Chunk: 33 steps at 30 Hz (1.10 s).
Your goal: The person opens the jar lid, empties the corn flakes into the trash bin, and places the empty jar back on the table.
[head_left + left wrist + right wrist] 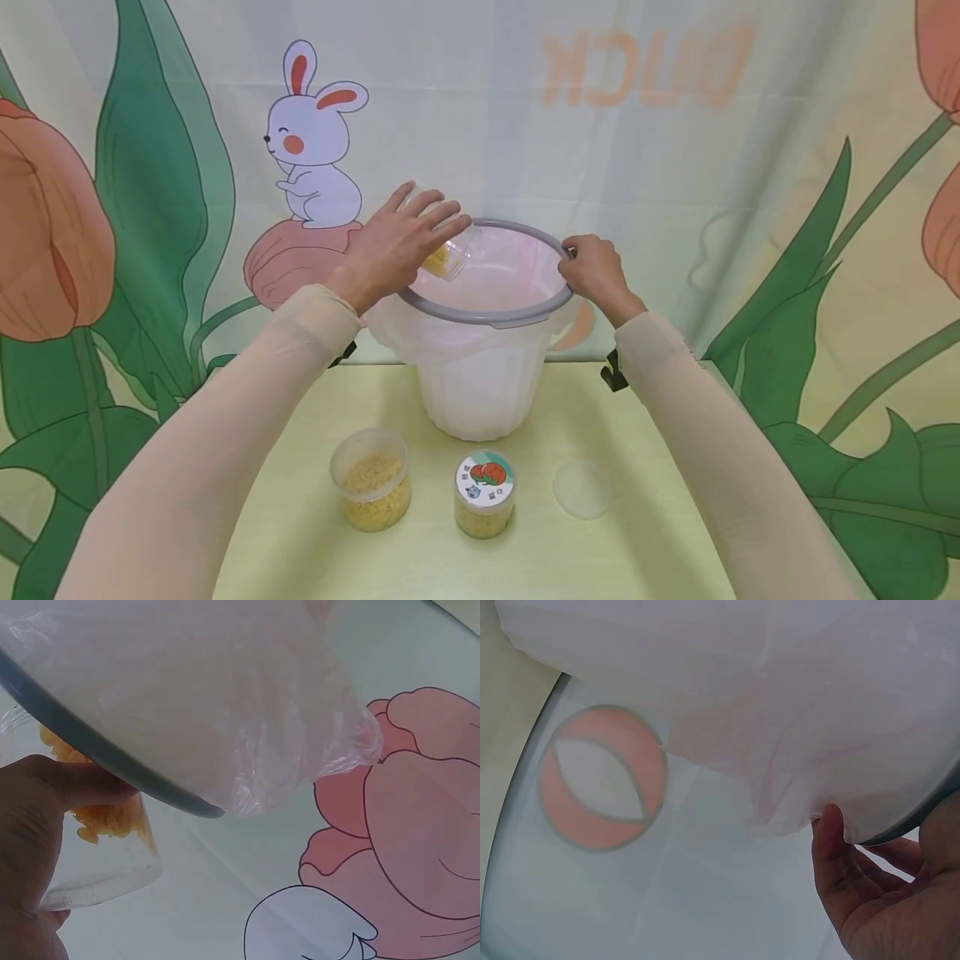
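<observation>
Left hand (393, 246) grips the tilted cup (447, 260) over the bin (480, 350) — right hand (592, 271) pinches its rim — grains could spill outside.

Bin (480, 392): translucent white, grey rim (480, 317), pale pink liner (502, 267). Tilted clear cup (448, 260) at far left rim: yellow contents. Near left tub (371, 479): clear, yellow contents. Near centre jar (484, 494): yellow contents, white lid label with red-green print. Worktop (660, 533): pale yellow-green. Backdrop (675, 150): white rabbit, orange tulips, green leaves. Sleeves (225, 450): beige.
</observation>
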Tool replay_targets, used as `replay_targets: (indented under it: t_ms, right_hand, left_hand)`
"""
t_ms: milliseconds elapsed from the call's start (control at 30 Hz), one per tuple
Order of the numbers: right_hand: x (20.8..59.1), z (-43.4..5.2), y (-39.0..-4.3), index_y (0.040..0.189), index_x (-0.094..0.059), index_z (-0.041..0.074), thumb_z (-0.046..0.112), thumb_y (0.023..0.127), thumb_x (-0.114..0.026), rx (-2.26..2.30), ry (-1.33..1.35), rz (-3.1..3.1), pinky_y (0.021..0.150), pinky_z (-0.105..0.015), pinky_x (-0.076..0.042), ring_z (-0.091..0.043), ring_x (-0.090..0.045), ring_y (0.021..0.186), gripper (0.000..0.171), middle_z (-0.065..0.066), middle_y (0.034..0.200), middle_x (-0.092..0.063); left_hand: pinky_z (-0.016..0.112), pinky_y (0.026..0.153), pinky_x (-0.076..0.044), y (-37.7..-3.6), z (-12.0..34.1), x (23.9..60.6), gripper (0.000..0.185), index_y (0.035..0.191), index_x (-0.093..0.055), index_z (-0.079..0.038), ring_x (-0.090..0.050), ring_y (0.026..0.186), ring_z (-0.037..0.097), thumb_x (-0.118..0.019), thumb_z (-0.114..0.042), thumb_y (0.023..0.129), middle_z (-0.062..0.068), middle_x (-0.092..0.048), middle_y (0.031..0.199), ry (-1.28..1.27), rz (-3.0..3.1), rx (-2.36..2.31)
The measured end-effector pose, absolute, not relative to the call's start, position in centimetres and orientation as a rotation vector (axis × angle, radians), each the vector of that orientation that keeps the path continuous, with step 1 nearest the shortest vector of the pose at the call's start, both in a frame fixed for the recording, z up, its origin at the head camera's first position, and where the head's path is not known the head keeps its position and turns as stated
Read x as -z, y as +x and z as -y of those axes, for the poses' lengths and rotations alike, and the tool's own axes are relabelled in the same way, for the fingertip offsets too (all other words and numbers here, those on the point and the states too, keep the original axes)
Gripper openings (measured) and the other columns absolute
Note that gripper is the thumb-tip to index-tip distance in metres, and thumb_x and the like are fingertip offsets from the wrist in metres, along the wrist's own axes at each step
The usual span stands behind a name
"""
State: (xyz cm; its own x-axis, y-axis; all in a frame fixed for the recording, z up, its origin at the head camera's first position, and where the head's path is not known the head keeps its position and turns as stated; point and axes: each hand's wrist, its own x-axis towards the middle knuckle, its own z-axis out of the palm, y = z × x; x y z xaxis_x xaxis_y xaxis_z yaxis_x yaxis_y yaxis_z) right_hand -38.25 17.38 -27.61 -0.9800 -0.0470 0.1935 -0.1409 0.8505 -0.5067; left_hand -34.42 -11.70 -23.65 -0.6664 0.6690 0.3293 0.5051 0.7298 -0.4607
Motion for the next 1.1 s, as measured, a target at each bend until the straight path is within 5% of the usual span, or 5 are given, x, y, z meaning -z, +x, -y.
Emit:
replay_targets:
  t_ms: [1100]
  right_hand:
    - [27.55,-17.37,-38.25,0.137,-0.056,0.007,0.014,0.091,-0.047,-0.78,0.128,2.857,0.076,-0.035,-0.055,-0.028,-0.065,0.094,0.048,-0.017,0.131,-0.063]
  left_hand:
    - [0.055,0.124,-0.011,-34.15,11.04,23.29,0.085,0.153,-0.033,-0.02,-0.027,0.147,0.031,-0.076,-0.008,0.08,0.006,-0.037,0.156,-0.94,2.424,-0.548]
